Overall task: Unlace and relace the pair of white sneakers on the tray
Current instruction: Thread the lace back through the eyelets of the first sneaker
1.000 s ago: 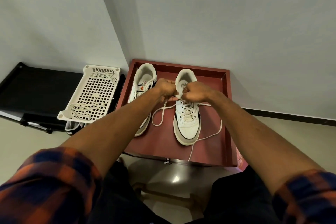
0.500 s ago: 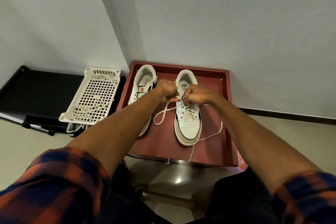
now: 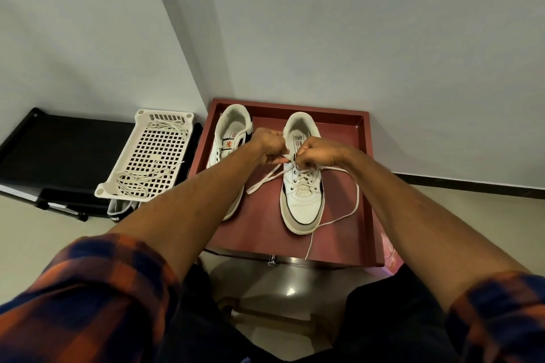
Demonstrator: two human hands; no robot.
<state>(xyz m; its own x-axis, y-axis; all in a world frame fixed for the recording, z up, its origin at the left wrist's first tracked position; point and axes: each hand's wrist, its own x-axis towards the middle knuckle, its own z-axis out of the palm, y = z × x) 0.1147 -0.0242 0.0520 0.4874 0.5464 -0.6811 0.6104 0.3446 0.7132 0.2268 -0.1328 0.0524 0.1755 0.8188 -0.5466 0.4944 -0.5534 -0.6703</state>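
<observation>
the red tray sat in the centre of the frame, its far rim close against the wall and its near edge standing out over a glossy stand. on it the laced sneaker stood right of centre, toe toward the bottom of the frame, with bare tray floor on both sides. the other sneaker lay just left of it, close to the tray's left rim and partly hidden by a forearm. the left hand and the right hand met over the laced sneaker's upper eyelets, fingers curled and pinching the white lace, knuckles nearly touching. one lace end looped across the tray floor left of the shoe. the other swept toward the right rim, curved back past the toe and hung over the near edge. left of the tray, a white basket holding a loose lace rested on a black shelf, its near corner jutting over a dark shoe.
</observation>
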